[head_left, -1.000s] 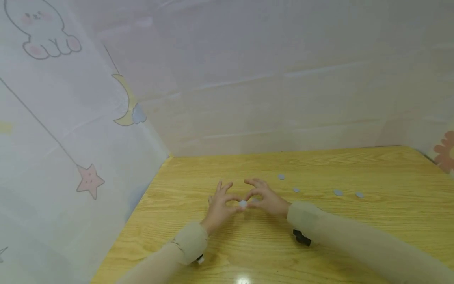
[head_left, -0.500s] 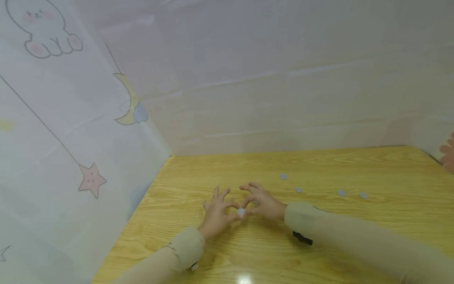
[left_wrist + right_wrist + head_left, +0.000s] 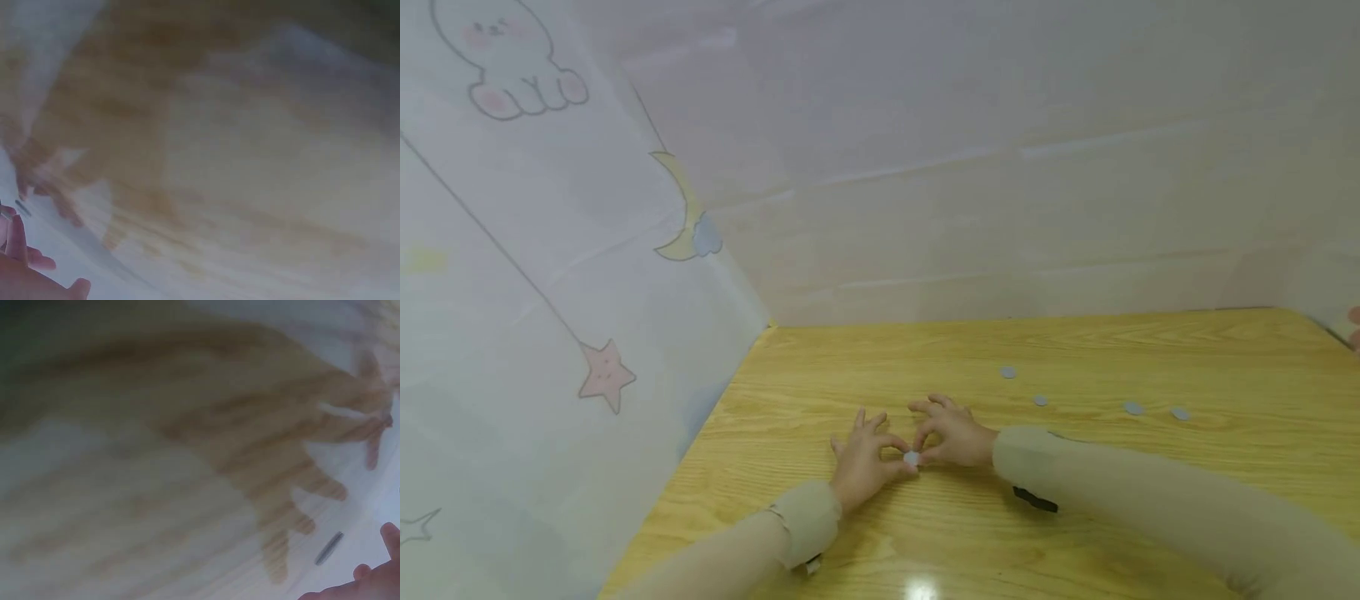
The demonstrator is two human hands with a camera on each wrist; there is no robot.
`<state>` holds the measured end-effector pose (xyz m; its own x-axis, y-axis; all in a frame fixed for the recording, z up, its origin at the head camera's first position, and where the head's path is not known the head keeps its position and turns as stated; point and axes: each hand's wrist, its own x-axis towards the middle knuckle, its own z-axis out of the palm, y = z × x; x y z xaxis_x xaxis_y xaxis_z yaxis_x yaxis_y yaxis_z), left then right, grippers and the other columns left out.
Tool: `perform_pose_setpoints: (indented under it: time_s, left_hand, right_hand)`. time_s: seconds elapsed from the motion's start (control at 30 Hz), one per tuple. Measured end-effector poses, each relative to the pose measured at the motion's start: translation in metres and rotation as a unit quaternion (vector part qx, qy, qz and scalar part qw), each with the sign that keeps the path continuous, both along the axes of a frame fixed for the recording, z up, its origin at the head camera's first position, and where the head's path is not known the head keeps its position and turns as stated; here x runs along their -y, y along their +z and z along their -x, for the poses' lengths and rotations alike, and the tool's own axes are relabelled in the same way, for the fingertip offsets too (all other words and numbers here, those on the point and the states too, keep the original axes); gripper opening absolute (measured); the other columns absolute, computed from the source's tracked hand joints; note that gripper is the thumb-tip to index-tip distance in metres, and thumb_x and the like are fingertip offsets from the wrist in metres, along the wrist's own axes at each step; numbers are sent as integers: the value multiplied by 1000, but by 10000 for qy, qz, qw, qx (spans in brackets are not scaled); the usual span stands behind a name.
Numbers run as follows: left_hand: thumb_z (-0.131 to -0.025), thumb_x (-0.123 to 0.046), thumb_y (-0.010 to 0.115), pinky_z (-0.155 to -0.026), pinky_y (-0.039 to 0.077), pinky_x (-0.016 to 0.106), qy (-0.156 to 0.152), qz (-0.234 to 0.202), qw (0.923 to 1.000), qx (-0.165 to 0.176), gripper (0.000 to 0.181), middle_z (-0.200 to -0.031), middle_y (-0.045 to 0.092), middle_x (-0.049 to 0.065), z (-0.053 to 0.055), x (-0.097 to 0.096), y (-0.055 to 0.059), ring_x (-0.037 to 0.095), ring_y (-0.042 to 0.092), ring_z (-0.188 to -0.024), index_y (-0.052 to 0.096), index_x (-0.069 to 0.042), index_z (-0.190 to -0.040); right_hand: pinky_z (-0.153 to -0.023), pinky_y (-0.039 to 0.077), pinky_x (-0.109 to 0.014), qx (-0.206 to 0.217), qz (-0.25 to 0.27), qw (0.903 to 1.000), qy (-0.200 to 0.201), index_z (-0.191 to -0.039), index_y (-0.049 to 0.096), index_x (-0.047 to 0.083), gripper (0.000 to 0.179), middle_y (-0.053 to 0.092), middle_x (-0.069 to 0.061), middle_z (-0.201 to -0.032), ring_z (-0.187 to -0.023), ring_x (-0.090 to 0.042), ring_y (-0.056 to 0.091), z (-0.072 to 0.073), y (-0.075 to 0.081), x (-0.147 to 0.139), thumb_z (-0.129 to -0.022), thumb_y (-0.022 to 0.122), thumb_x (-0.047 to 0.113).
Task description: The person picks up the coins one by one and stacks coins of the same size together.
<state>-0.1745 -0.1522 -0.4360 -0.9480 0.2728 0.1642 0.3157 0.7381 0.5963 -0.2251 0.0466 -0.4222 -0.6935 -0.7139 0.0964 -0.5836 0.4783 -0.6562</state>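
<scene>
A small pale coin-like disc [image 3: 912,458] is held at the front middle of the wooden table, between both hands. My left hand [image 3: 861,467] pinches its left side with thumb and index finger, the other fingers spread. From the right, my right hand [image 3: 957,437] has its thumb and index finger at the same disc, its other fingers raised. Only part of the left hand [image 3: 28,265] shows in the left wrist view's lower corner. Likewise the right hand [image 3: 369,581] is mostly cut off in the right wrist view, near a thin grey disc [image 3: 329,548] lying there.
Several similar grey discs lie flat to the right, including a far disc [image 3: 1008,372] and a rightmost disc [image 3: 1181,414]. The wooden table [image 3: 850,358] meets a printed cloth wall [image 3: 925,208] at its back and left edges.
Both hands have moved slightly towards the front of the table with the pinched disc. A disc seen behind the right hand earlier is now hidden. The head view has shifted a little.
</scene>
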Motion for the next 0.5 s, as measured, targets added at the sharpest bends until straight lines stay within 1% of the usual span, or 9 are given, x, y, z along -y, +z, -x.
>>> perform_pose_setpoints:
  time_s: [0.13,0.27,0.37,0.5]
  left_hand:
    - [-75,-34,80,-83,-3,88,36,54,9998,161,32,-145,39,29,-1,-2,1,57,10,-139,75,-12,-97]
    - [-76,-31,80,-83,-2,88,-15,155,9997,161,30,-146,36,31,-2,-3,2,57,9,-139,74,-12,-98]
    - [-76,-31,80,-82,-1,89,-60,231,9995,215,30,-147,34,32,-1,-2,2,57,9,-139,74,-12,-100]
    - [-77,-31,79,-83,-2,88,-77,269,9989,380,32,-148,32,31,2,1,1,56,6,-140,73,-12,-103]
  right_hand:
    - [-87,6,-87,94,-242,9997,-4,-83,72,16,8,36,-25,-148,-137,-56,13,1,0,1,-82,78,20]
    - [-92,6,-85,127,-479,9987,75,-88,73,16,10,34,-24,-150,-138,-55,11,2,0,0,-82,78,21]
    - [-93,5,-84,180,-548,9982,135,-92,73,14,13,33,-24,-151,-139,-54,9,2,2,-2,-82,78,20]
    - [-91,3,-85,248,-535,9981,196,-95,73,14,14,32,-25,-151,-139,-56,7,3,2,-4,-83,77,20]
